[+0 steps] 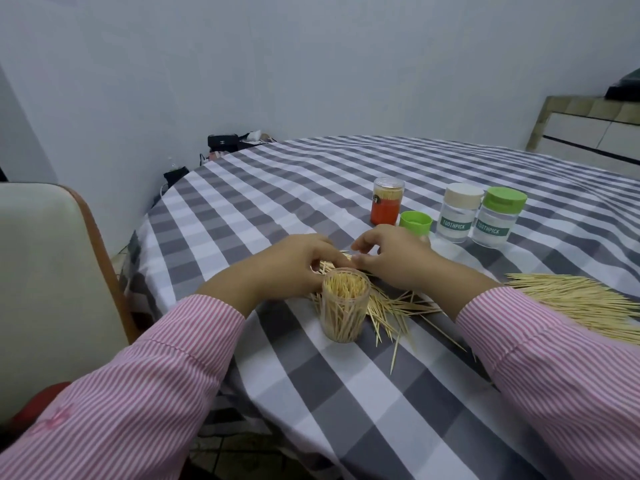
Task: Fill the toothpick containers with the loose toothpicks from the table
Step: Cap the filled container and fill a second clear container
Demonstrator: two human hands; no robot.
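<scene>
My tabletop point(381, 393) carries a grey-and-white checked cloth, which hangs over the rounded edge at nine o'clock. A chair point(52, 271) with a pale cushioned back and brown trim stands just beside that edge at nine o'clock. Beyond the far rim, at eleven o'clock, I note a small black bag point(223, 141) against the plain white wall point(311, 64), with smaller items next to it too indistinct to identify. At two o'clock stands a low cabinet point(588, 133) with a tiled top and white drawer fronts; a dark object point(625, 88) rests on it, cut off by the frame edge.
</scene>
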